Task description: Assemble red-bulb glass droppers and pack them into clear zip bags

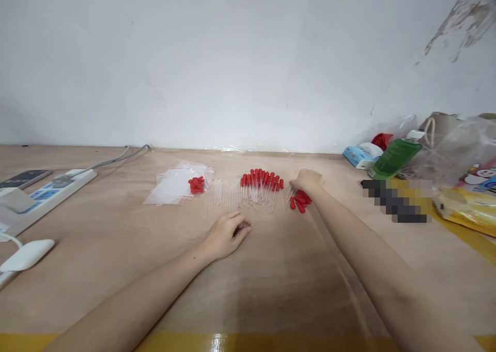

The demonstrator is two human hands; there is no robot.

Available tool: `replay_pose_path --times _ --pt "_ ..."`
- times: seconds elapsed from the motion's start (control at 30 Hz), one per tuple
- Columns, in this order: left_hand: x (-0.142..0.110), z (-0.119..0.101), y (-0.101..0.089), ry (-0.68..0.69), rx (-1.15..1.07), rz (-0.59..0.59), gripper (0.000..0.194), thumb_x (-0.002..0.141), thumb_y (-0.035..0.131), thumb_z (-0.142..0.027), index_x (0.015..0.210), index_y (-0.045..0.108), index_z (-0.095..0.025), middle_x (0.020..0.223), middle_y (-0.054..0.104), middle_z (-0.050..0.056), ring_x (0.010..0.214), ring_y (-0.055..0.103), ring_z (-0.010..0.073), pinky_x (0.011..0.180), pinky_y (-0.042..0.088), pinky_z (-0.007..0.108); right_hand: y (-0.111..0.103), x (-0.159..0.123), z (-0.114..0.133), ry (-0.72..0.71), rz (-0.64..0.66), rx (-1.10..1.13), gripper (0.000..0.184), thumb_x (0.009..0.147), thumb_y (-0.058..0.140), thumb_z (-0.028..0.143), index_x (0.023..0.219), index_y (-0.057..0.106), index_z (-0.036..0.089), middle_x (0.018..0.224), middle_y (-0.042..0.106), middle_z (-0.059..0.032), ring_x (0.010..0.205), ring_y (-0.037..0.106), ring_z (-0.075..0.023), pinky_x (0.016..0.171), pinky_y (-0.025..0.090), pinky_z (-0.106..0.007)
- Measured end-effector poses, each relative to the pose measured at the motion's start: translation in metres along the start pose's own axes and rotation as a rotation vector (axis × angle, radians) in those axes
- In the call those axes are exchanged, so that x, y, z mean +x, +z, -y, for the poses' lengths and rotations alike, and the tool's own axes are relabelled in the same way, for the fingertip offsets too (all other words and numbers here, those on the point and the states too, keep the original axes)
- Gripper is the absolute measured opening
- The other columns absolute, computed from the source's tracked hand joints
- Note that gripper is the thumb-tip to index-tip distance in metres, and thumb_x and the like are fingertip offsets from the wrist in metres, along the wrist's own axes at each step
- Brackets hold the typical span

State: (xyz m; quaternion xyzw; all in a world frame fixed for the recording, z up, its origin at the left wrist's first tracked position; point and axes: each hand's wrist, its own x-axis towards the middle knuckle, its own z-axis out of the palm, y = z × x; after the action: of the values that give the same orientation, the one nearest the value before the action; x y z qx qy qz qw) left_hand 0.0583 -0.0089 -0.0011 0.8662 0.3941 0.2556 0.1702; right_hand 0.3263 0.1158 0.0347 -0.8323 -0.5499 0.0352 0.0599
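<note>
Head view: right hand (pixel 310 179) over loose red bulbs (pixel 300 203), fingers bunched and pointing down; clear thin stems show just beside the fingertips, cannot tell whether it pinches one. Left hand (pixel 227 235) rests on the tan tabletop (pixel 248 285), loosely curled, gap between thumb and fingers, nearest the clear tubes (pixel 225 197). Red-capped droppers (pixel 261 179) fanned between the hands, further back, caps toward the wall. Left of the tubes: flat clear bags (pixel 168 186), a small red pile (pixel 197 185) on their right part. Far right, green bottle (pixel 397 155), tilted
</note>
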Motion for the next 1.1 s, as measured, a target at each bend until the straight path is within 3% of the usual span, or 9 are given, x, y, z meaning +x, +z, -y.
replay_pose_path --times 0.33,0.43,0.53,0.67,0.8,0.93,1.1 --pt "-0.002 0.000 0.002 0.016 0.004 -0.009 0.012 0.082 0.046 -0.023 0.083 0.057 -0.018 0.076 0.054 0.002 0.069 0.051 0.0127 0.064 0.040 0.024 0.005 0.002 0.020 0.037 0.065 0.110 0.015 0.058 0.065 0.025 0.068 0.066 0.015 0.071 0.065 -0.0125 0.074 0.063 -0.0269 0.060 0.044 -0.032" --pt "-0.002 0.000 0.002 -0.011 -0.008 -0.074 0.012 0.082 0.047 -0.024 0.088 0.056 -0.018 0.076 0.053 0.001 0.066 0.051 0.0121 0.062 0.041 0.023 -0.001 -0.002 0.023 0.045 -0.021 0.179 0.021 0.071 0.055 0.033 0.076 0.065 0.015 0.077 0.065 -0.0142 0.076 0.062 -0.0262 0.060 0.044 -0.032" --pt "0.000 0.008 -0.004 -0.070 0.059 -0.219 0.011 0.081 0.048 -0.025 0.082 0.056 -0.018 0.074 0.053 0.001 0.067 0.051 0.0130 0.064 0.041 0.025 -0.010 -0.014 0.020 0.017 -0.148 0.244 0.035 0.084 0.033 0.037 0.087 0.061 0.016 0.090 0.064 -0.0146 0.084 0.060 -0.0248 0.064 0.042 -0.032" --pt "0.009 0.038 -0.029 -0.135 0.296 -0.471 0.013 0.079 0.049 -0.026 0.071 0.055 -0.017 0.071 0.051 0.003 0.073 0.050 0.0173 0.070 0.041 0.030 -0.007 -0.049 0.009 -0.240 -0.377 0.492 0.033 0.088 0.026 0.037 0.098 0.048 0.015 0.085 0.064 -0.0118 0.077 0.059 -0.0223 0.065 0.039 -0.030" --pt "0.015 0.082 -0.056 -0.241 0.517 -0.628 0.022 0.081 0.046 -0.026 0.094 0.061 -0.016 0.090 0.053 0.009 0.088 0.048 0.0234 0.081 0.039 0.037 0.021 -0.092 -0.006 -0.621 -0.457 0.542 0.022 0.089 0.031 0.033 0.094 0.046 0.018 0.073 0.063 -0.0048 0.062 0.055 -0.0172 0.070 0.034 -0.031" --pt "0.014 0.111 -0.064 -0.280 0.647 -0.541 0.033 0.084 0.040 -0.025 0.112 0.055 -0.017 0.116 0.047 0.014 0.105 0.041 0.0294 0.084 0.037 0.042 0.044 -0.114 -0.012 -0.836 -0.503 0.463 0.020 0.089 0.035 0.028 0.094 0.050 0.016 0.068 0.062 -0.0028 0.059 0.053 -0.0148 0.072 0.030 -0.031" --pt "0.013 0.120 -0.063 -0.242 0.646 -0.475 0.028 0.082 0.041 -0.020 0.103 0.059 -0.019 0.109 0.056 0.011 0.102 0.045 0.0282 0.083 0.037 0.041 0.046 -0.118 -0.010 -0.903 -0.493 0.432 0.021 0.089 0.037 0.025 0.098 0.053 0.014 0.070 0.065 -0.0043 0.059 0.053 -0.0142 0.073 0.028 -0.031"
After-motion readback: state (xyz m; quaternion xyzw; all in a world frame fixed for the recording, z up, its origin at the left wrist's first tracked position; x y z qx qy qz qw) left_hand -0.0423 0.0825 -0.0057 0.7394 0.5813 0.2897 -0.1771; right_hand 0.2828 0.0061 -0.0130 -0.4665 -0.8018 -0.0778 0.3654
